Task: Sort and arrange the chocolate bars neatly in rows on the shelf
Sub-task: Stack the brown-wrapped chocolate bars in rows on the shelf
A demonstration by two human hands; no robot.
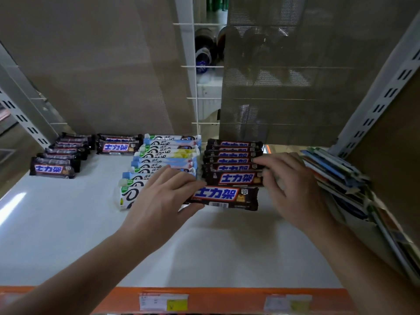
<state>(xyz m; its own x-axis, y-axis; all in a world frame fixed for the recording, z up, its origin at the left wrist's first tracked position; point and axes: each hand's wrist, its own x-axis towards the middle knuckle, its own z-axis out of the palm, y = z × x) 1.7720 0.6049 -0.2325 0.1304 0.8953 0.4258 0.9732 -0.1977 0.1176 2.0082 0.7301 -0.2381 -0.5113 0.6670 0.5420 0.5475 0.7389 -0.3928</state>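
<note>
Centre frame, left hand [159, 198] fingers [191, 185] clamped on dark bar [227, 197] reading 士力架; right hand [293, 185] fingers apart, touching bar row [234, 160].

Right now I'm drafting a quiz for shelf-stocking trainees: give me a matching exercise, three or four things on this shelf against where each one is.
Things:
1. dark bar in the left hand
2. white and blue bars
3. short dark stack
4. flat packets

Places:
A. far right, leaning on the shelf side
B. middle row
C. at the back, left of the middle row
D. front of the right dark row

Pairs: 1-D, 2-B, 3-C, 4-A
</note>
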